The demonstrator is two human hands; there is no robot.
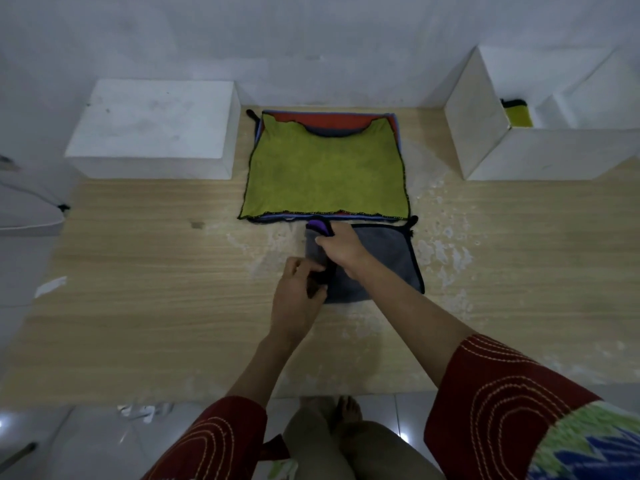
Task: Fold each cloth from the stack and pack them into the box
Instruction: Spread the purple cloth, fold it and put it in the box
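A grey cloth with black trim [384, 261] lies partly folded on the wooden table in front of the stack. My right hand [341, 249] pinches its upper left edge, where a purple underside shows. My left hand [299, 289] grips the lower left edge of the same cloth. The stack of flat cloths [325, 171] sits just behind, with a green cloth on top and orange, grey and blue layers beneath. The open white box [485, 133] stands at the back right with a folded yellow-green cloth [517, 114] inside.
A closed white block [156, 129] stands at the back left against the wall. The wooden table [138, 271] has worn pale patches right of the grey cloth. A scrap of white paper [50, 285] lies near the left edge. My feet show on the tiled floor below.
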